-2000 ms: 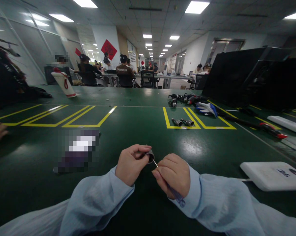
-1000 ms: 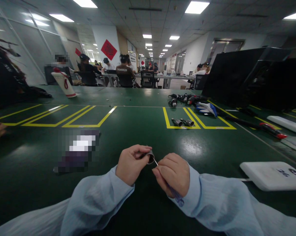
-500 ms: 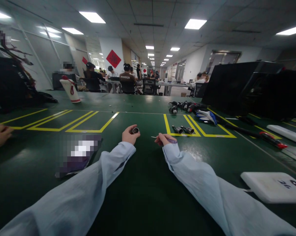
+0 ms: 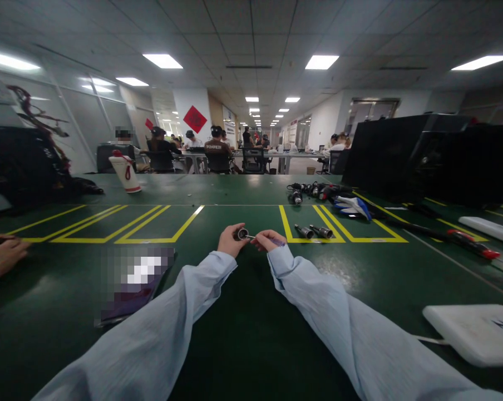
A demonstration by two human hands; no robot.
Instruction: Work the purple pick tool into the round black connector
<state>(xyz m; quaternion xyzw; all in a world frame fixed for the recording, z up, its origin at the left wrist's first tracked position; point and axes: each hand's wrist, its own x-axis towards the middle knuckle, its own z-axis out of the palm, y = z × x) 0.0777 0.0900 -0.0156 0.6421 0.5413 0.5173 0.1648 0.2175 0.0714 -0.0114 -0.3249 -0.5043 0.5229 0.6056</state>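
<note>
Pinched in my left hand is a cylindrical metal connector, its round open mouth turned toward me and a little right. My right hand is closed around a small screwdriver with a thin metal shaft and a purple handle, mostly covered by my fingers. The shaft's tip reaches the connector's rim; whether it goes inside is too small to tell. Right of my hands, two similar metal connectors lie side by side inside a yellow-taped box.
Dark cables with connectors and a blue-white glove lie at the back right. A purple packet is at left, near another person's hand. A white cup stands far left, a white device right.
My hands have come together: the screwdriver's tip, apart from the connector before, is now at its mouth. The whole view has shifted, with the table lower in the picture.
</note>
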